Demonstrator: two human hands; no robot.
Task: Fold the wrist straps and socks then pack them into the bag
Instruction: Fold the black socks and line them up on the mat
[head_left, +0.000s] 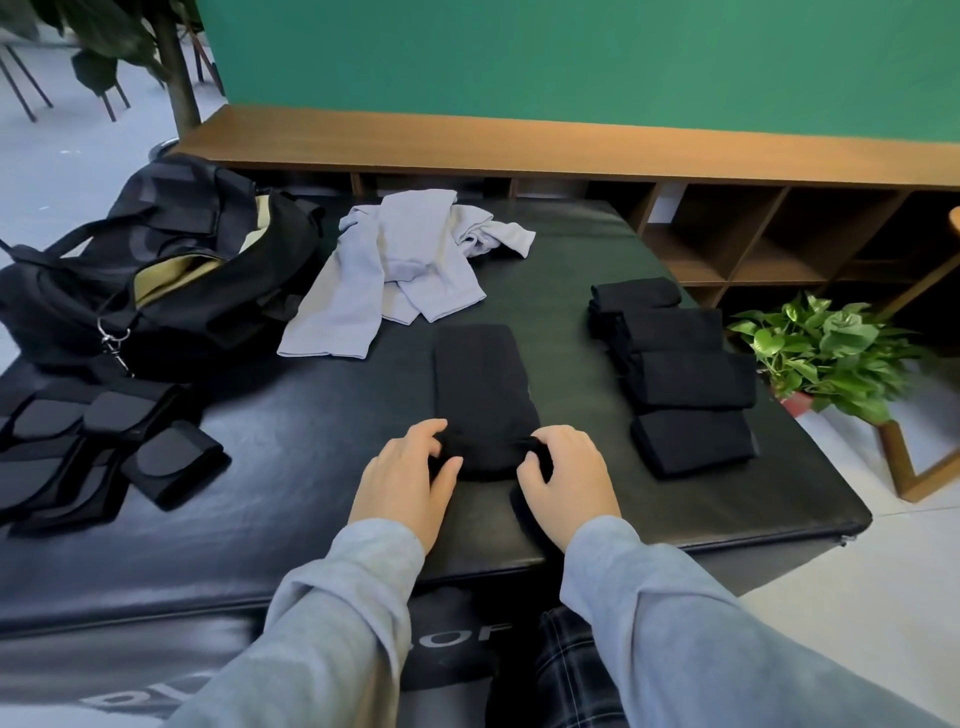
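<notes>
Both hands, left (405, 470) & right (563, 475), have fingers (431, 428) curled, pinching near end of black sock (480, 395) lying mid-worktop (311, 467). Folded black socks (680, 379) stacked at right; grey socks (395, 270) unfolded; straps (98, 441) folded at left. Bag (156, 275) open, apparently nothing packed yet. Writing on pad edge only partly legible: "OF".

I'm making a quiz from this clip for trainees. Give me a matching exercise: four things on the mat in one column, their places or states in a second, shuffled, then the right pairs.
Things
1. bag
2. grey socks
3. folded black socks
4. wrist straps

Places or states
A. in a row at the right
B. near left, below the bag
C. loose pile at the far middle
D. open, at the far left

Pairs: 1-D, 2-C, 3-A, 4-B
</notes>
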